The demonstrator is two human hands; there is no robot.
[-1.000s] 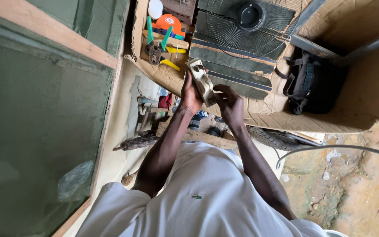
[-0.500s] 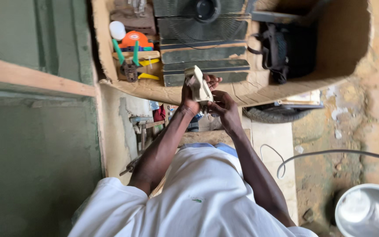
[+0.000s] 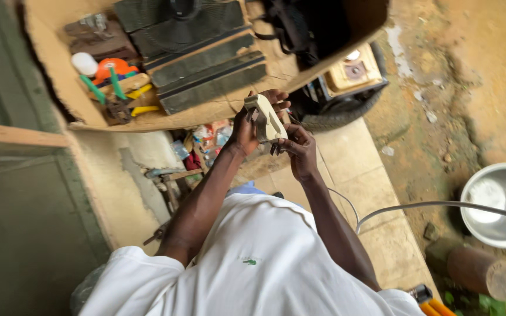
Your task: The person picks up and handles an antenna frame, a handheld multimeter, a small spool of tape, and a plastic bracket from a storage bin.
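Note:
Both my hands are raised in front of my white shirt, holding a small cream plastic housing (image 3: 266, 119) with dark metal parts on it. My left hand (image 3: 245, 127) grips it from the left side, fingers curled over its top. From below right, my right hand (image 3: 300, 150) pinches its lower end, where a dark piece sticks out. The housing hangs in the air just in front of the edge of a wooden workbench (image 3: 60, 88).
On the bench lie green-handled and yellow-handled pliers (image 3: 119, 98), an orange round thing (image 3: 112, 67), a dark slatted fan grille (image 3: 206, 64) and a black bag (image 3: 300, 26). A tyre (image 3: 341, 114), steel bowl (image 3: 499, 205), grey cable (image 3: 417, 206) and log (image 3: 478, 272) are on the right.
The view has swung and come closer, bringing the steel bowl fully into sight. Both hands keep their hold on the cream housing, now tilted a little more to the right.

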